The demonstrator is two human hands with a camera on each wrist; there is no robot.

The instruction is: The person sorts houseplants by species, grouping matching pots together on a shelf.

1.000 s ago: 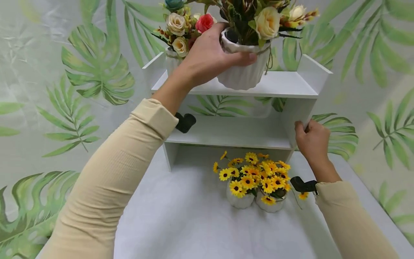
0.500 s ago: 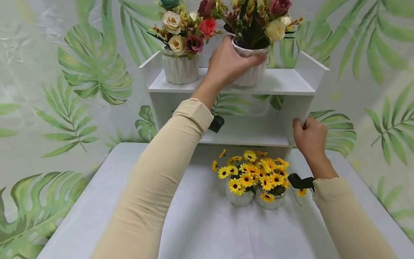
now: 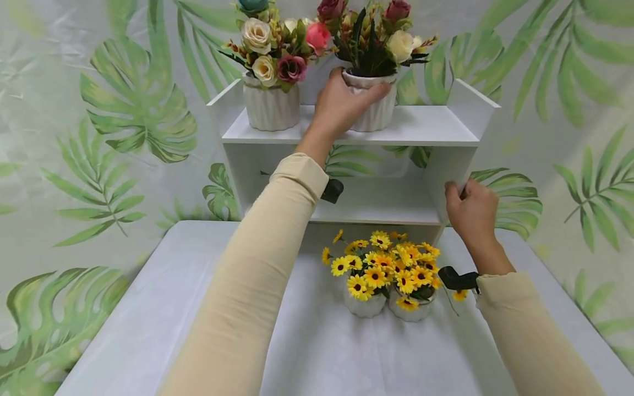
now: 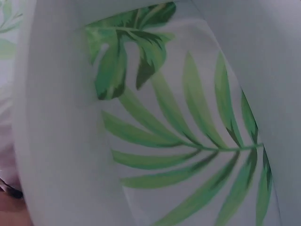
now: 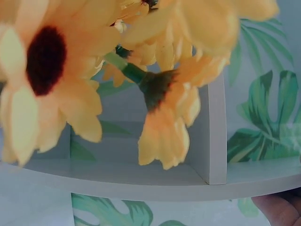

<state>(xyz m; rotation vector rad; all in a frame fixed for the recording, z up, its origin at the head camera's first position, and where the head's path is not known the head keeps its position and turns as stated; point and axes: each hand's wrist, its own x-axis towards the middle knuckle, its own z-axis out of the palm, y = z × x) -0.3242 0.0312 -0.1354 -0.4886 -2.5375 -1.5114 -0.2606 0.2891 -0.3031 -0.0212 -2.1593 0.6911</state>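
My left hand point(image 3: 339, 104) grips a white ribbed flowerpot point(image 3: 373, 113), thumb across its front near the rim. The pot stands upright on the top board of a white shelf unit point(image 3: 431, 124). Cream and dark pink artificial roses point(image 3: 398, 47) fill it. Just left of it stands a similar white pot point(image 3: 272, 107) with cream, red and purple roses. My right hand point(image 3: 475, 212) holds the edge of the unit's right side panel, its fingers point(image 5: 280, 209) showing at the corner of the right wrist view. Only shelf boards and the leaf-patterned backdrop point(image 4: 188, 141) appear in the left wrist view.
Two small white pots point(image 3: 364, 305) with yellow daisy-like flowers point(image 3: 376, 275) stand on the white-covered table point(image 3: 327, 352) before the unit. A single yellow flower point(image 3: 459, 295) lies out to their right, under my right wrist camera point(image 3: 455, 279).
The rose pot came down onto the top board from in front of it, then shifted slightly left towards the other rose pot. My right hand stayed on the side panel.
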